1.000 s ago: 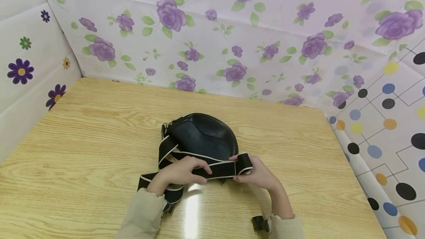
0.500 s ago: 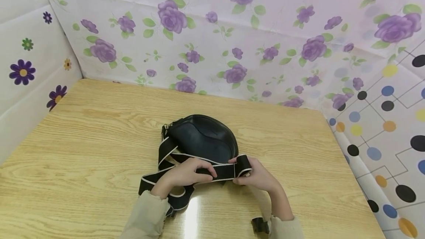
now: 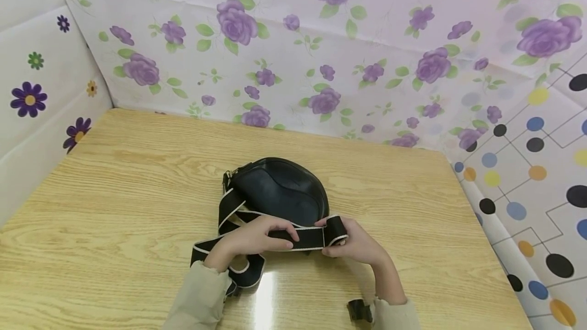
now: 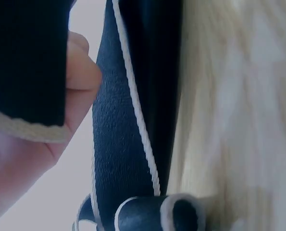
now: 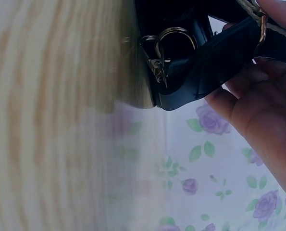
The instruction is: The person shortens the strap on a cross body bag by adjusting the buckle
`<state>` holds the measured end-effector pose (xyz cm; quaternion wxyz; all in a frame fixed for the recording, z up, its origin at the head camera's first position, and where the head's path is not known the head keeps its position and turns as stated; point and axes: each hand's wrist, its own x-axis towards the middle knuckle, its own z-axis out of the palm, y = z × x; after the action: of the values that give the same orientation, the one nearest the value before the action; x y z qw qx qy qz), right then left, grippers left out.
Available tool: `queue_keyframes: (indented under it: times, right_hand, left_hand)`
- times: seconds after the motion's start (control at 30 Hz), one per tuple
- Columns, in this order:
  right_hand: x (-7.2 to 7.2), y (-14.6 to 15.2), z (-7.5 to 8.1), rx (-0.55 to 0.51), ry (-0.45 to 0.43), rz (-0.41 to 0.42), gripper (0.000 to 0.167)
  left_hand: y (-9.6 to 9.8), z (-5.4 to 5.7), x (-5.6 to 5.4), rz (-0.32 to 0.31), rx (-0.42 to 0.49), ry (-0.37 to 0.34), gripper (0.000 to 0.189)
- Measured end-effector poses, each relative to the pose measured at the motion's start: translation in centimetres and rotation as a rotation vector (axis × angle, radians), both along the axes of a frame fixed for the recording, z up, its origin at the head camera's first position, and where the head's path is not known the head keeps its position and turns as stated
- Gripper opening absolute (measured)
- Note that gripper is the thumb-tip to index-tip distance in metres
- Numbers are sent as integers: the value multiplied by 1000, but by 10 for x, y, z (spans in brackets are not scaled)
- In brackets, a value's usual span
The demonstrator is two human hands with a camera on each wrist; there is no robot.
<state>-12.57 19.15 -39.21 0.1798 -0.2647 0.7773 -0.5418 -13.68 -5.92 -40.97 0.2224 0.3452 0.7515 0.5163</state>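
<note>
A black half-moon handbag (image 3: 279,192) lies on the table in the head view. Its wide black strap (image 3: 312,238), edged in white cord, stretches between both hands along the bag's near side. The left hand (image 3: 257,236) pinches the strap between thumb and fingers. At the right, the right hand (image 3: 359,241) grips it where it folds into a loop (image 3: 336,228). The right wrist view shows fingers (image 5: 248,91) around the strap beside a gold-coloured metal ring (image 5: 263,29), and a metal clasp (image 5: 159,67) with a D-ring on the bag's end.
More strap (image 3: 229,213) hangs in loose folds left of the bag, partly behind the left wrist. A small black object (image 3: 359,310) shows beside the right sleeve. The wood-grain table (image 3: 137,192) meets a flowered sheet (image 3: 284,65) at the back and a dotted sheet (image 3: 545,208) at the right.
The left hand has slid slightly right along the strap, toward the right hand. Loose strap below it has shifted right. Both hands keep their hold, and the bag stays in place.
</note>
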Motion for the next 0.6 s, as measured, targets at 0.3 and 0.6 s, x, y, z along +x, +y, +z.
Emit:
queue_keyframes:
  times: [0.3,0.6]
  right_hand:
    - [-4,5,-10,5,21,-5,44]
    - [-8,9,-22,14,11,-1,46]
  left_hand:
    - [-10,3,-2,-1,-2,9,14]
    - [-13,2,-3,-31,7,-3,13]
